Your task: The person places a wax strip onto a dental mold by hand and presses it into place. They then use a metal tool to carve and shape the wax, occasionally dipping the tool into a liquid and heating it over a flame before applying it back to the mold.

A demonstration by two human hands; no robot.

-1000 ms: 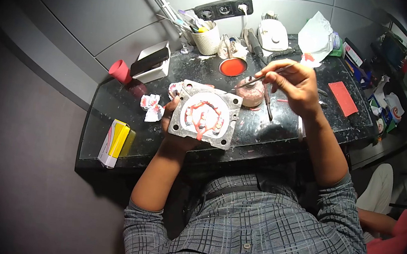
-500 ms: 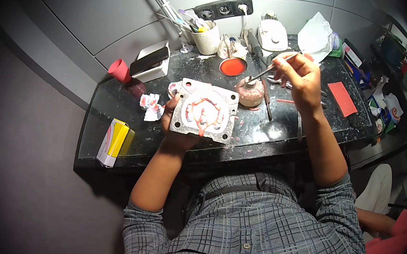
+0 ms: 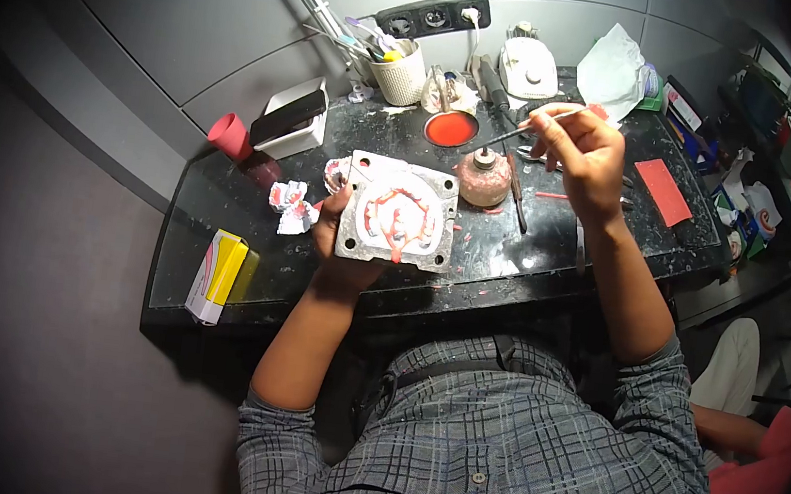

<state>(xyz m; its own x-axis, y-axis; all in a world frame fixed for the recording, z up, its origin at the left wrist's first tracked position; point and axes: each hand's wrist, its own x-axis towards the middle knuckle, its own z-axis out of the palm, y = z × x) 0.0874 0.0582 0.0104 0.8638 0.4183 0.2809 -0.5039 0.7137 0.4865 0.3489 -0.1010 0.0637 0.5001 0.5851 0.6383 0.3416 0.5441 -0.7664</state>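
My left hand [image 3: 329,228] grips a metal dental flask half [image 3: 352,205] by its left side, tilted up towards me. White plaster [image 3: 403,204] fills it, with a pink-red wax arch and strands on top. In my right hand [image 3: 589,160], pinched between thumb and fingers, is a thin metal wax spatula [image 3: 508,139]. Its lower end points down to the neck of a wax-spattered spirit burner [image 3: 483,181], just right of the flask. No flame can be made out. Behind the burner lies a round dish of red wax [image 3: 451,128].
Crumpled stained paper [image 3: 293,208] and a yellow-white box [image 3: 219,276] lie left. A white box with a dark phone [image 3: 289,118], a red cup [image 3: 230,135] and a tool holder [image 3: 401,74] stand behind. A red wax sheet [image 3: 662,193] lies right. Another person's arm [image 3: 731,432] shows lower right.
The flask half has shifted slightly and turned a little in my left hand. The spatula's end has moved slightly up and left at the burner's neck.
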